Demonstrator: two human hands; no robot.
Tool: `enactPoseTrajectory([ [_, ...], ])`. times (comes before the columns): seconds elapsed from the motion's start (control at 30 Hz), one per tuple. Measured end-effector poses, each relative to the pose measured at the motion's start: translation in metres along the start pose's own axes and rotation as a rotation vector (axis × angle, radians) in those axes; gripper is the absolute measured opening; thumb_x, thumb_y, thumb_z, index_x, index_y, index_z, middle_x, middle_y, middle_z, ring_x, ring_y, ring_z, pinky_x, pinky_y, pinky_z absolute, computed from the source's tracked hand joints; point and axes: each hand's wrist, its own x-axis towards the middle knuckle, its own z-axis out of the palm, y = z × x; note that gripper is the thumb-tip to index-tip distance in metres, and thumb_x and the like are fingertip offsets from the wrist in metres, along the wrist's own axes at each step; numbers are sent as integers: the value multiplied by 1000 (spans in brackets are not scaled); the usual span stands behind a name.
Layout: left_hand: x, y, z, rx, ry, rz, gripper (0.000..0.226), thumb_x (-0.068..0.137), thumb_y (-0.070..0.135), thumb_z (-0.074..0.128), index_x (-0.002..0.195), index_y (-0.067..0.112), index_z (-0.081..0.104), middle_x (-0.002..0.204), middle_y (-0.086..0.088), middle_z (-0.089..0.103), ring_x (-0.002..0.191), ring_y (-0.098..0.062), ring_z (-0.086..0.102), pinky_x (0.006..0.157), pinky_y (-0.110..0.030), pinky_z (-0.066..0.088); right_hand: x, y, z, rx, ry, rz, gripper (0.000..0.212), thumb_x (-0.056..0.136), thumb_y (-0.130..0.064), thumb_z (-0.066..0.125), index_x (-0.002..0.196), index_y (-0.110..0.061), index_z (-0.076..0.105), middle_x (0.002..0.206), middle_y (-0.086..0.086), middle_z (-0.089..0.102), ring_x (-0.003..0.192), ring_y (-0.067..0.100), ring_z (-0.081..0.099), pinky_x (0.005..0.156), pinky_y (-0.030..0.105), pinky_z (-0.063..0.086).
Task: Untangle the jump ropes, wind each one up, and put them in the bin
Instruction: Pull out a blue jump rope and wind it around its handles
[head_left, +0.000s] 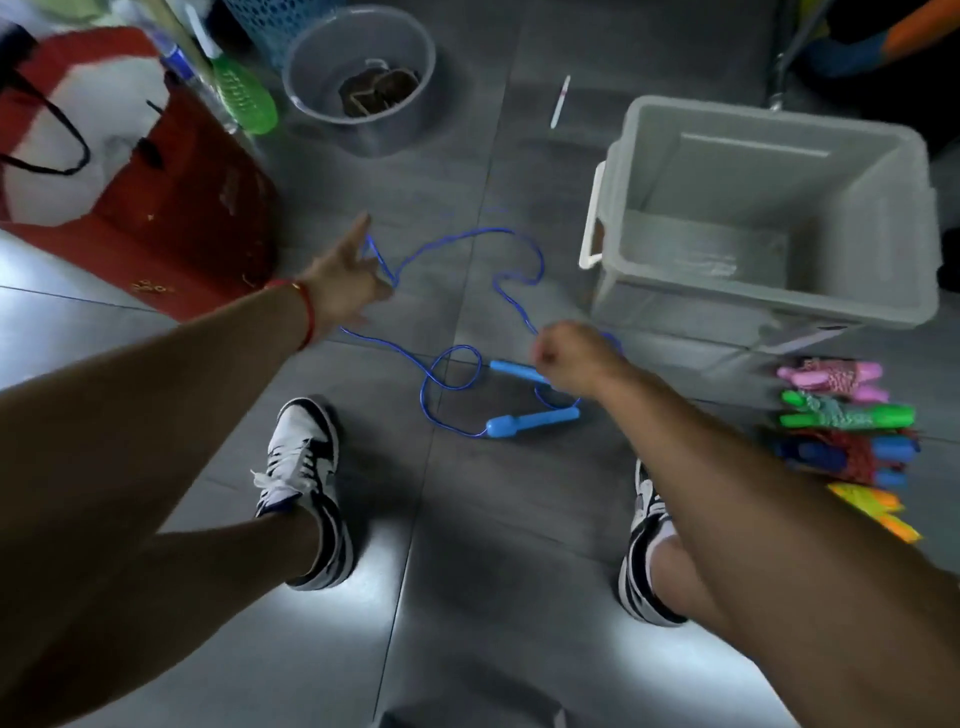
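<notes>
We see the blue jump rope (467, 358) sprawled on the floor (467, 571) beside the grey bin (769, 291). Left hand (345, 280) pinches its cord; right hand (569, 356) grips one handle.

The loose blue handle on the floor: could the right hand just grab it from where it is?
Probably yes. The loose blue handle lies bare on the floor just below the right hand, nothing covering it; but that hand already grips the other handle.
</notes>
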Motion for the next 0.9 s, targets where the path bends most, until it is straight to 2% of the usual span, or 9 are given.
enactPoseTrajectory([
  [0.07,4,-29,26,49,-6,-108,88,90,-4,57,155,43,22,145,-14,49,111,-23,56,92,-51,55,1,23,39,-245,-198,56,12,84,-10,60,90,-18,66,118,11,64,114,32,62,89,35,50],
  [0.13,2,-58,51,55,-41,-219,78,92,-3,55,155,34,28,134,-21,54,100,-25,56,90,-52,56,7,40,70,-311,-244,61,52,86,-12,67,135,-19,52,150,7,39,140,29,40,107,41,39],
  [0.2,-7,-82,75,56,-104,-302,68,94,-2,56,153,24,34,135,-25,54,99,-33,57,88,-53,55,11,45,90,-361,-186,57,87,84,-21,75,156,-21,25,162,4,19,149,30,21,116,47,30],
  [0.3,-27,-105,107,144,-156,-319,51,93,2,58,143,6,48,119,-16,60,100,-34,62,89,-53,57,15,43,108,-539,18,71,74,82,-22,75,145,-19,36,144,6,42,134,29,38,104,44,39],
  [0.47,-66,-124,148,-28,-270,-473,39,93,-3,57,130,8,56,113,-22,64,92,-30,60,87,-46,56,4,40,126,-604,16,129,54,83,-20,72,132,-17,50,135,5,45,128,27,40,96,41,38],
  [0.57,-70,-133,158,-65,-281,-491,19,93,1,59,109,11,62,103,-15,60,87,-29,60,86,-46,57,-10,39,137,-635,-25,121,37,89,-22,60,126,-16,60,131,4,53,129,25,41,103,44,34],
  [0.67,-81,-130,165,-216,-256,-571,7,94,16,65,98,10,64,97,-14,60,82,-27,61,82,-46,58,-38,33,138,-443,-69,195,36,96,-29,53,126,-11,60,131,8,59,131,28,44,108,45,33],
  [0.8,-100,-117,166,-437,-268,-586,30,97,44,61,114,20,60,109,-3,60,102,-26,60,77,-41,56,-74,-4,104,87,-193,153,33,102,-40,50,115,-10,57,119,17,65,111,33,61,80,35,42],
  [0.9,-116,-99,151,-635,-292,-559,29,102,42,52,93,15,59,71,-1,61,64,-20,60,62,-33,52,-91,-30,69,202,-264,58,23,101,-35,55,84,-22,47,94,7,59,89,25,58,66,30,34],
])
